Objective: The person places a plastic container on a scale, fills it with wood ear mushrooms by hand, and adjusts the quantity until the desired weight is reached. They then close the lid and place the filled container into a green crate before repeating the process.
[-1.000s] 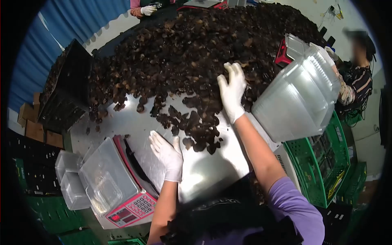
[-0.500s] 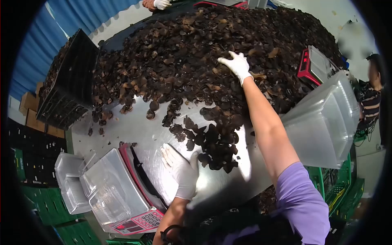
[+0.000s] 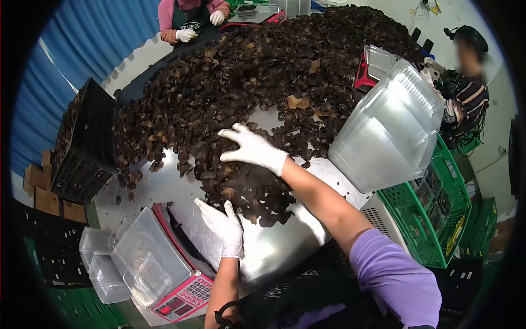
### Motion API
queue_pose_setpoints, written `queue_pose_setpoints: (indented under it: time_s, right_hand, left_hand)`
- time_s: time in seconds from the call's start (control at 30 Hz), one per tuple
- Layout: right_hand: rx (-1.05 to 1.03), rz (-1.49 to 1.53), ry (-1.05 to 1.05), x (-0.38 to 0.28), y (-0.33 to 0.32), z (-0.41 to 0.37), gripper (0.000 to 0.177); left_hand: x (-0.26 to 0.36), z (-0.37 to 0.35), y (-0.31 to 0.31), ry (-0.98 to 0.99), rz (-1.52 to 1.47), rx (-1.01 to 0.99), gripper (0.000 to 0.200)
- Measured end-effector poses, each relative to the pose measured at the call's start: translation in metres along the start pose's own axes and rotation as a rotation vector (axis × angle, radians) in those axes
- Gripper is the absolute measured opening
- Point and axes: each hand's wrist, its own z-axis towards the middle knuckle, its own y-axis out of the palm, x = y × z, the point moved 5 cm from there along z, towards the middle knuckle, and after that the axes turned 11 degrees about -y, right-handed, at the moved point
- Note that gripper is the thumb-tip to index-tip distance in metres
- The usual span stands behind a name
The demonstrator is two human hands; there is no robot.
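Note:
A large heap of dark brown, ear-shaped fungus pieces (image 3: 246,71) covers much of the metal table (image 3: 263,247). My right hand (image 3: 253,149), in a white glove, lies on the near part of the heap with its fingers spread. Lower down, my left hand (image 3: 223,226), also gloved in white, rests at the near left edge of a smaller pile (image 3: 257,192), thumb apart from the fingers. Nothing shows in the grip of either hand. Bare metal shows behind my right hand, amid the pieces.
A red scale (image 3: 183,296) with a clear tray stands at the lower left. Stacked clear containers (image 3: 383,126) and a green crate (image 3: 427,219) are at the right. A black crate (image 3: 90,142) tilts at the left. Two people (image 3: 192,19) (image 3: 466,93) stand beyond the table.
My right hand has come back from the far heap toward the left and nearer, and pieces now lie closer to my left hand. The view has shifted, showing more of both co-workers.

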Motion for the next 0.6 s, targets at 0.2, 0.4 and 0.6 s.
queue_pose_setpoints:
  time_s: [0.2,0.4,0.6]
  right_hand:
    - [1.004,-0.445,0.425,0.102,-0.108,-0.087,0.053]
    - [0.990,-0.340,0.462,0.119,-0.091,-0.119,0.050]
    - [0.974,-0.384,0.433,0.122,-0.088,-0.160,0.049]
  left_hand:
    - [-0.001,0.001,0.003,-0.019,0.057,-0.032,0.083]
    - [0.002,0.003,0.001,-0.033,0.087,-0.079,0.085]
    - [-0.001,0.002,0.004,-0.010,0.099,-0.060,0.082]
